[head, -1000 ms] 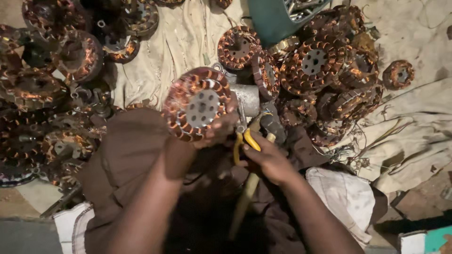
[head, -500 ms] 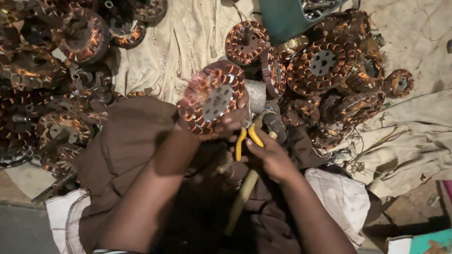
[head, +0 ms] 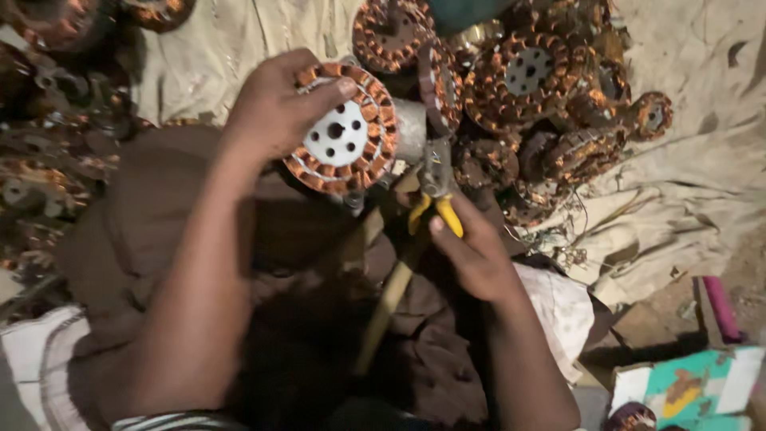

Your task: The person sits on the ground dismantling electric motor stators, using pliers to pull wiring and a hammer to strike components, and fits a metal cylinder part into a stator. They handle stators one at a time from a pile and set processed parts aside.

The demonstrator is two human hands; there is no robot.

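Copper-wound motor stator (head: 341,132), round, with a pale hub pierced by small holes, sits in the upper middle of the frame in our head view. We note the left hand (head: 275,108) closed over its upper left rim, thumb pressed on the copper coils at the top right edge, fingers wrapped behind. The stator is tilted with its face toward the camera and is held up above the lap.

Just right of it and lower, the right hand (head: 475,255) is clamped around the yellow handles of a pair of pliers (head: 435,195). The plier head points up and meets the lower right edge of the stator, beside a grey metal cylinder (head: 408,128) that lies behind the stator; whether the tips grip a wire we cannot tell.

A pile of similar copper stators (head: 542,88) fills the upper right of the frame, lying on a pale cloth (head: 694,160) spread over the floor. More stators (head: 56,88), dim and blurred, lie at the upper left. A wooden handle (head: 387,299) runs down the centre over the brown garment (head: 144,231). A teal and white box (head: 694,387) sits in the lower right corner, with a pink rod (head: 722,307) just above it.
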